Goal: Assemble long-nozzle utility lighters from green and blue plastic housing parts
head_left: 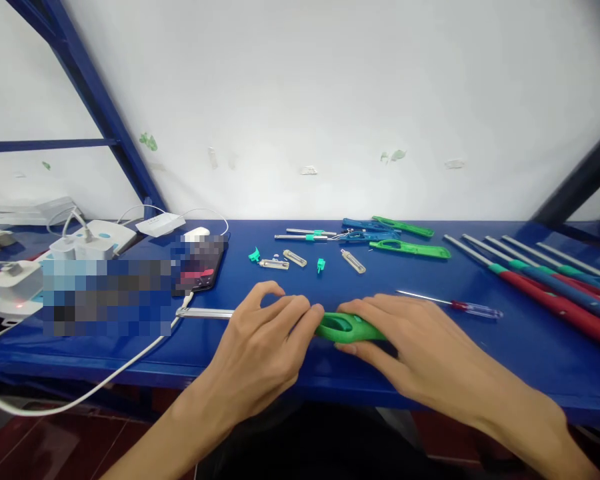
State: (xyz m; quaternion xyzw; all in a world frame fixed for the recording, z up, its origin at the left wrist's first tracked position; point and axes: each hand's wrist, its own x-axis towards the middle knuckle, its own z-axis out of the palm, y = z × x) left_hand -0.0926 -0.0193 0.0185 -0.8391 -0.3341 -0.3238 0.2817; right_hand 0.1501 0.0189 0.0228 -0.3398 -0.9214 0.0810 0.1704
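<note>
A green lighter [353,328] with a long metal tube pointing left lies level between my hands, over the front part of the blue table. My left hand [267,340] is closed round its tube end, hiding where the metal meets the green body. Around the right part of the green body my right hand [405,337] is closed, thumb below and fingers on top. Just beyond are clear fuel tanks [353,261] and small teal pieces [321,265]. To the right lies a screwdriver [473,309] with a clear and red handle.
Green shell halves [410,249] and blue shells [373,235] lie at the back of the blue table [260,233]. Several long lighters [555,300] are lined up at the right. At the left are a phone [213,267], white cables and a power strip [13,290].
</note>
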